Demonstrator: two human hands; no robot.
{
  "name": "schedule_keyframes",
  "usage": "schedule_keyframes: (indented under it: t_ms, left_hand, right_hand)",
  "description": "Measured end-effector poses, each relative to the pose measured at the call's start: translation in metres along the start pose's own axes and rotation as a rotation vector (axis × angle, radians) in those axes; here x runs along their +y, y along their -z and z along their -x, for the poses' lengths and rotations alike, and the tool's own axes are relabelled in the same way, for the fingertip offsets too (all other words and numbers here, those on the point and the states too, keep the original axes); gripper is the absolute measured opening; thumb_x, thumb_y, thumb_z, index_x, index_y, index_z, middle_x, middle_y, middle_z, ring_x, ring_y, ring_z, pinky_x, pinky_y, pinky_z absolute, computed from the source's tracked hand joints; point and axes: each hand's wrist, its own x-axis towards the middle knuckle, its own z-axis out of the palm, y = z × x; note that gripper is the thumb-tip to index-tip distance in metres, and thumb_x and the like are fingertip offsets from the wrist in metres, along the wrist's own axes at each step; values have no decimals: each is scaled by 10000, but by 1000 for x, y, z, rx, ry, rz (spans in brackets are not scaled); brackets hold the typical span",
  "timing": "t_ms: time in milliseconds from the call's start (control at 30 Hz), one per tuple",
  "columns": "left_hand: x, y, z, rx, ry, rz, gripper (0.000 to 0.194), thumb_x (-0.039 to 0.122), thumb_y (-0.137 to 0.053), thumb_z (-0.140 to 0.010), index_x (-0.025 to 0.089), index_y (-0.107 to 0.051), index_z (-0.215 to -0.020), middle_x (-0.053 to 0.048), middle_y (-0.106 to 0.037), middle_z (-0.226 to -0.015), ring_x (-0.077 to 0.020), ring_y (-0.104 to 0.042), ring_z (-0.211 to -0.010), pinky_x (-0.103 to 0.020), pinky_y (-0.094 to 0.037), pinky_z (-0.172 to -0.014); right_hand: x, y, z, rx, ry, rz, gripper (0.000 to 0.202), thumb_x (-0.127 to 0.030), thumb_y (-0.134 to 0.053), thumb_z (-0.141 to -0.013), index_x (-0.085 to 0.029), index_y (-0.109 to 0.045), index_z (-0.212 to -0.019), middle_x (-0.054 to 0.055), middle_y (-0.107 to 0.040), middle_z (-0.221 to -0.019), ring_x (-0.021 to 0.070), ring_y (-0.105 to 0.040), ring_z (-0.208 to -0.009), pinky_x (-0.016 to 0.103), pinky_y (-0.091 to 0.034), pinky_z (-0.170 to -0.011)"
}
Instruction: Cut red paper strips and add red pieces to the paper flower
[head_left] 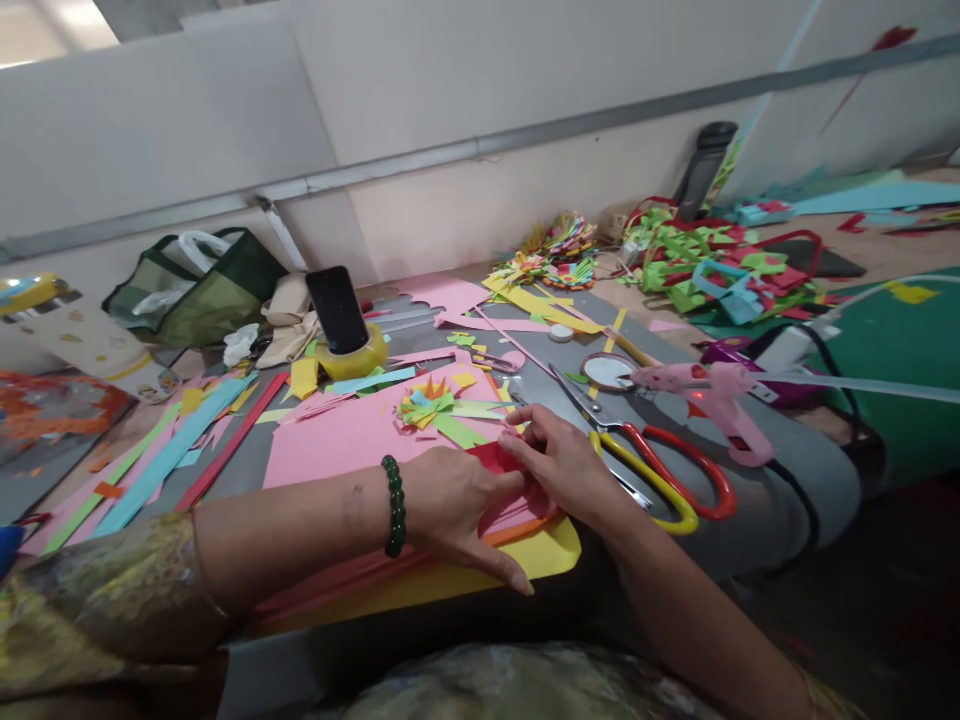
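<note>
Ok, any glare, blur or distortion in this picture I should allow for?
Head view throughout: top left corner washed out, lower right nearly black; the white tumbler at the left edge looks stretched and tilted, likely lens distortion; fine detail around the left hand and right hand looks slightly soft.

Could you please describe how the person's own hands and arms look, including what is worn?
Both hands are without gloves. The left hand has a dark green beaded bracelet at the wrist, and a patterned olive-yellow sleeve further up. Above the right hand, no bracelet shows.
</note>
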Motion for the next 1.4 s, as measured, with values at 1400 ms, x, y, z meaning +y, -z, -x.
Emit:
schedule_keyframes:
  t_ms: [1400]
  left_hand:
    - [36, -115, 183, 416, 978, -227, 808, 706, -436, -795, 275, -284, -1461, -182, -325, -1491, -380, -333, -1343, -585, -347, -992]
  right_hand:
    - [9, -2, -12, 25, 36, 171, 438, -576, -524, -771, -193, -600, -970, -10, -595, -591, 181, -568, -537, 288, -412, -465]
